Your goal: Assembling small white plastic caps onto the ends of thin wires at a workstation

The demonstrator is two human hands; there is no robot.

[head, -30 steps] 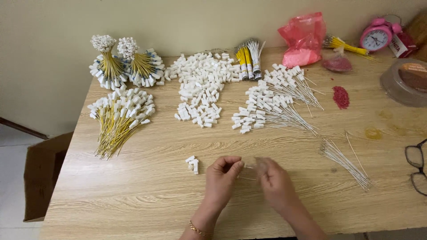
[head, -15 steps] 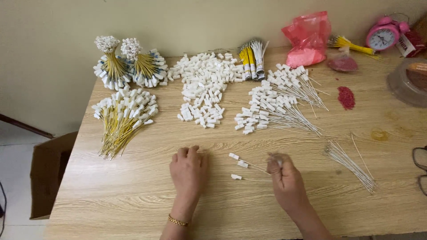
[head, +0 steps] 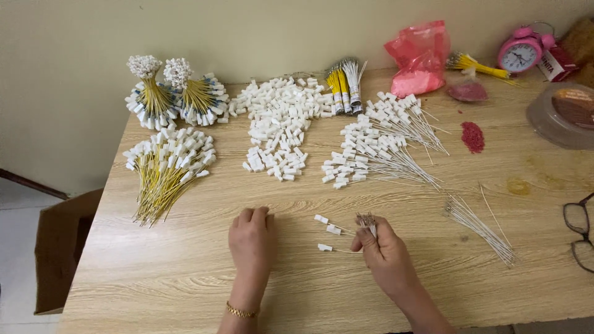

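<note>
Head view: the right hand (head: 387, 256) pinches a small bunch of thin white wires (head: 367, 221) upright, fingers closed on it so the loose ends stand together above the fist, likely to keep them sorted and ready to pick from. The left hand (head: 250, 238) lies flat, palm down, on the wooden bench (head: 154, 272), fingers together and holding nothing that I can see; whether anything sits under the palm cannot be told. Between the hands lie three capped wires (head: 331, 230), each with a white plastic end, just left of the held bunch and fanned out apart from each other.

Farther back, things are grouped by kind. A loose heap of white plastic caps (head: 281, 127) sits at the far middle. To its right spreads a pile of white capped wires (head: 377, 148). On the left lies a sheaf of yellow capped wires (head: 167, 170), and behind it stand two tied yellow bundles (head: 176, 96). Bare white wires (head: 479, 226) lie to the right of the right hand. At the far right are a pink alarm clock (head: 521, 52), a red plastic bag (head: 421, 55) and, at the edge, spectacles (head: 578, 232).
</note>
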